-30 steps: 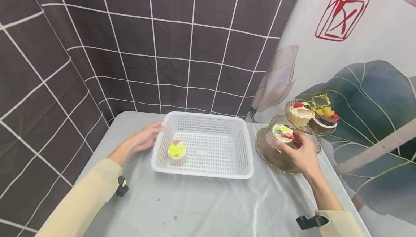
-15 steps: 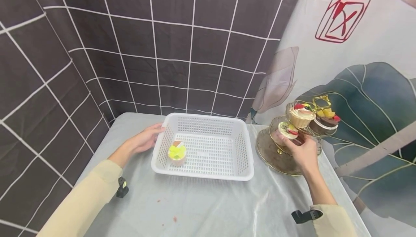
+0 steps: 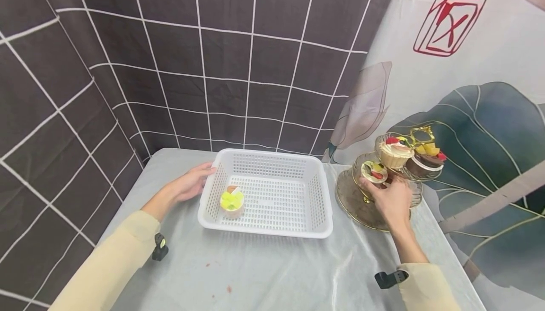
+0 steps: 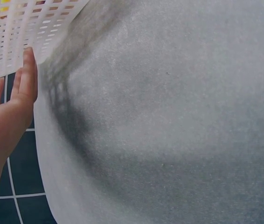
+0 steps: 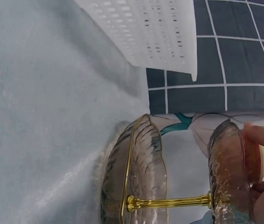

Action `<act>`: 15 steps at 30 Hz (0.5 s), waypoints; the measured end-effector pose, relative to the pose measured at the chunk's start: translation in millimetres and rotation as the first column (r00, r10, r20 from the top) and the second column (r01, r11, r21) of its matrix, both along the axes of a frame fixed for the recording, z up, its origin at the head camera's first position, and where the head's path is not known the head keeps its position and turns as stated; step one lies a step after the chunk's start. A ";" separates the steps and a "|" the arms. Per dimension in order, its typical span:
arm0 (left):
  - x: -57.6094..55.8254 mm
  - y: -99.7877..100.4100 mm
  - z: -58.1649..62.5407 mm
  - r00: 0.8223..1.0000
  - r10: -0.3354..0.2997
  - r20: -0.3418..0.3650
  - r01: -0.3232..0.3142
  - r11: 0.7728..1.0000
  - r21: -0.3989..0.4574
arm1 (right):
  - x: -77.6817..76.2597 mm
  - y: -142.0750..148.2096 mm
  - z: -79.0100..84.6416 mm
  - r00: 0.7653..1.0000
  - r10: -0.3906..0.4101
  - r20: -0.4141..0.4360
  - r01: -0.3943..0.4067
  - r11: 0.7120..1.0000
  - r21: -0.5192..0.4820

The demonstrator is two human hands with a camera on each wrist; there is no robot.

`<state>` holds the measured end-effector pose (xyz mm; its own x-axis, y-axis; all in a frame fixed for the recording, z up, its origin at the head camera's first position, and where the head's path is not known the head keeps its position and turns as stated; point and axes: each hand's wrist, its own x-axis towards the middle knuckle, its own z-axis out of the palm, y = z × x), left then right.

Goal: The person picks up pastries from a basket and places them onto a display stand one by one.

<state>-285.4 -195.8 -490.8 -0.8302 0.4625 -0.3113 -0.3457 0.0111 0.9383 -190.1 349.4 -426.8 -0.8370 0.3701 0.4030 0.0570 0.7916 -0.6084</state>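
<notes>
A white plastic basket [image 3: 266,233] stands on the cloth-covered table. My left hand [image 3: 193,183] rests against its left side; in the left wrist view the fingers [image 4: 28,77] are extended along the perforated wall. Inside the basket, near its left end, sits a cupcake topped with yellow-green pieces [image 3: 232,202]. On the right, my right hand [image 3: 393,202] grips a cream-topped cupcake with green and red fruit [image 3: 373,173] at the middle tier of a glass cake stand [image 3: 347,202]. In the right wrist view, thumb and fingers [image 5: 262,133] surround its cup over the glass plate.
On the stand's top tier are a cream cupcake with red fruit [image 3: 395,154] and a chocolate cupcake with yellow fruit [image 3: 426,159], beside a gold handle [image 3: 421,136]. These overhang the right hand closely. A dark grid-patterned backdrop [image 3: 225,98] rises behind the table.
My right hand has brought the fruit-topped cupcake from in front of the stand back and down to the middle tier, and the wrist has swung left. The left hand and basket have stayed put.
</notes>
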 end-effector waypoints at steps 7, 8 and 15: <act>-1.2 -0.3 -0.6 1.000 -0.006 -0.005 0.006 1.000 -0.012 | 0.1 1.1 -4.5 0.999 -0.007 -0.045 0.007 1.000 0.008; -1.4 -0.4 -0.7 1.000 -0.005 -0.002 0.005 1.000 -0.011 | 0.4 1.2 -4.8 0.999 -0.007 -0.049 0.007 1.000 0.011; -0.9 -0.1 0.1 1.000 -0.005 0.004 0.005 1.000 -0.013 | 12.4 5.8 -5.4 0.999 0.018 -0.026 -0.017 0.999 0.037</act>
<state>-286.3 -195.9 -490.7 -0.8265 0.4627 -0.3205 -0.3491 0.0254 0.9368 -177.7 355.2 -432.2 -0.8321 0.3400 0.4382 0.0270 0.8140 -0.5803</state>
